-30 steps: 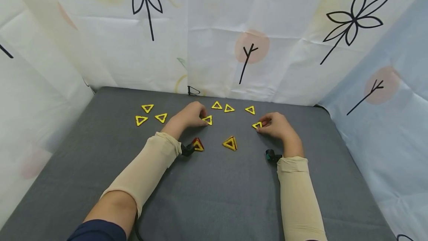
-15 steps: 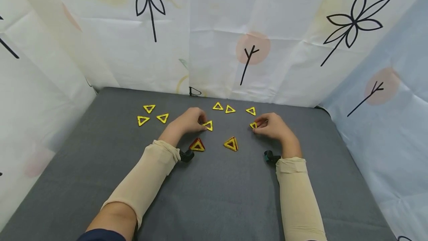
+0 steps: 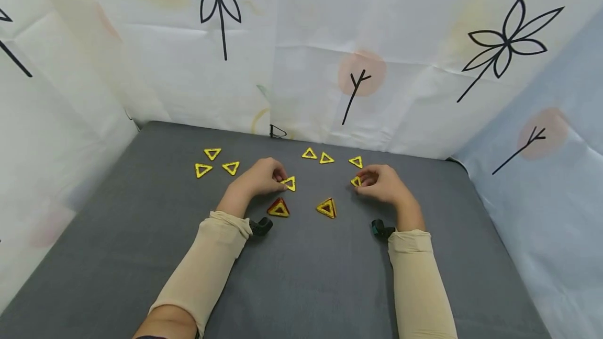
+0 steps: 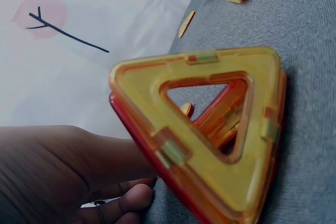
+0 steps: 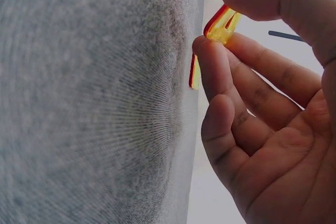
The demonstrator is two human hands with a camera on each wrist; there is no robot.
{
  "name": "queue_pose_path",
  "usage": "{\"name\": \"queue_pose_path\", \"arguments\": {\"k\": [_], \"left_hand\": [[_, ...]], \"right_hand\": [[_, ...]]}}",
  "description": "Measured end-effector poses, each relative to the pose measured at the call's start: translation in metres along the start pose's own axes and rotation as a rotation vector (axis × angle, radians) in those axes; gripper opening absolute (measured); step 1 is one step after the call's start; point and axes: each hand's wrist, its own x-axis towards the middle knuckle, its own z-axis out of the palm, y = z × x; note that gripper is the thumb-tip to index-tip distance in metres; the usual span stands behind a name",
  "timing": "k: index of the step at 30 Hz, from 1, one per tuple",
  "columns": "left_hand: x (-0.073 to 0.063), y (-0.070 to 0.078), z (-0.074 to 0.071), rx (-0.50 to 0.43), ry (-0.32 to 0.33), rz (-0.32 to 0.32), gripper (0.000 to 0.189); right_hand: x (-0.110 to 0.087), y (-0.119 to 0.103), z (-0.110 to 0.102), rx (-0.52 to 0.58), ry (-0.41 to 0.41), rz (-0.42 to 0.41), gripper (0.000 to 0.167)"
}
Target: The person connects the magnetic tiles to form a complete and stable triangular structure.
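In the head view my left hand (image 3: 260, 178) pinches a yellow triangular magnetic tile (image 3: 293, 183) by its left corner. To the right, my right hand (image 3: 383, 183) grips another yellow triangular tile (image 3: 354, 181) between thumb and fingertips. The right wrist view shows this tile (image 5: 218, 31) nearly edge-on, yellow with a red edge. Nearer me than the hands stand two pyramids built of such tiles: a red-and-yellow one (image 3: 279, 208) beside the left wrist and a yellow one (image 3: 327, 207) between the hands. A pyramid (image 4: 257, 129) fills much of the left wrist view and partly covers the left hand (image 4: 89, 177).
Three yellow triangular tiles lie at the back left, among them one tile (image 3: 212, 154) farthest back. Three more lie at the back middle, one tile (image 3: 309, 153) near the table's far edge. A patterned white cloth (image 3: 306, 82) rises behind the grey table (image 3: 301, 276).
Both hands have come slightly nearer to me with their tiles. The right hand's tile has moved a little left and turned. The pyramids and loose tiles stay put as the camera view shifts.
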Motion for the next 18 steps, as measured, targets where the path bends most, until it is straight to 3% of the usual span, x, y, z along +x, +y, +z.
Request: {"name": "queue_pose_path", "arguments": {"k": [5, 9, 18], "left_hand": [[0.0001, 0.0013, 0.0014, -0.005, 0.003, -0.015, 0.02], [0.0006, 0.0018, 0.0014, -0.016, 0.004, -0.015, 0.02], [0.0014, 0.0005, 0.003, -0.015, -0.006, -0.014, 0.019]], "right_hand": [[-0.0006, 0.0013, 0.0003, 0.018, 0.018, -0.043, 0.041], [0.0015, 0.0018, -0.0009, 0.025, -0.015, -0.067, 0.04], [0.0016, 0.001, 0.0033, 0.052, -0.039, -0.056, 0.032]]}}
